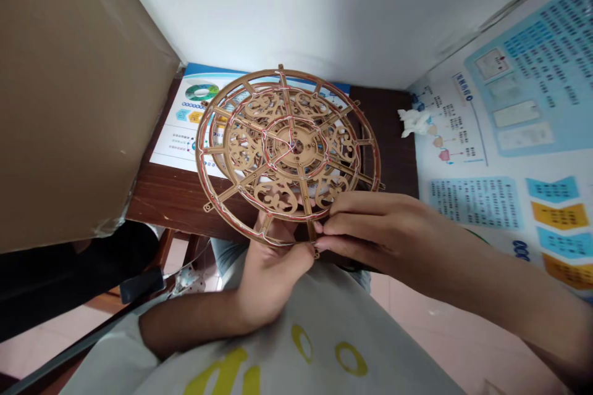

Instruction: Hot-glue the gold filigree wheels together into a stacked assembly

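Note:
A tan, gear-like model wheel (302, 197) with round rims, spokes and leafy cut-out panels is tilted toward me over the table's front edge. Thin white and red wire-like lines run along its rims and hub. My left hand (273, 278) is closed on the near rim, thumb in front and fingers reaching behind. At the lower right rim, beside the end of the nearest spoke, my right hand (380, 228) is pinched closed against the wheel. What lies between its fingertips is hidden.
The dark brown table (162, 188) carries a printed sheet (178, 142) under the wheel. White and brown panels (78, 105) wall the back and left. A crumpled white tissue (414, 122) lies at right, near a printed poster (482, 179). Another person's dark sleeve (69, 271) shows at far left.

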Demonstrator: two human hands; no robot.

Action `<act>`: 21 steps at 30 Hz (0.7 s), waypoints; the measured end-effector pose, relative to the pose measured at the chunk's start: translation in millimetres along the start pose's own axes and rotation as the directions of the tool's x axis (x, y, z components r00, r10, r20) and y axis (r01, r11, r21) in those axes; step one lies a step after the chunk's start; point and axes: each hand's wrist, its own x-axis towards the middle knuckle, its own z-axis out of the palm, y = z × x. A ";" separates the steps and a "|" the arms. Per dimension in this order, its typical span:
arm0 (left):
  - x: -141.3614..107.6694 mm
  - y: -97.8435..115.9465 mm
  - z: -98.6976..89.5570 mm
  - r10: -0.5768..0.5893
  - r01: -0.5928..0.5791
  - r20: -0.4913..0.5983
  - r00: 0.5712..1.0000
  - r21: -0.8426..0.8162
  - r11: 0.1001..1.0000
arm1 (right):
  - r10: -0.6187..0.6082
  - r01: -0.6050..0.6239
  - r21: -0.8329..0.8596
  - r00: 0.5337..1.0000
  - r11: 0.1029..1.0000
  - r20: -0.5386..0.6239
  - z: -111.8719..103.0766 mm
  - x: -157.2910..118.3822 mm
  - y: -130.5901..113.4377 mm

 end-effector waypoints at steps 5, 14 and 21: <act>-0.1 5.0 4.0 -0.002 0.002 0.002 1.000 0.002 1.000 | 0.010 -0.010 0.027 1.000 1.000 0.006 -1.3 0.0 -0.5; 2.3 5.7 6.3 -0.049 0.049 -0.054 0.997 -0.003 0.999 | 0.042 -0.051 0.102 0.996 0.993 0.084 -1.7 3.0 3.1; 3.3 4.5 7.6 -0.071 0.070 -0.094 0.993 -0.019 0.997 | -0.086 0.113 -0.230 0.988 0.967 0.127 4.6 1.0 0.5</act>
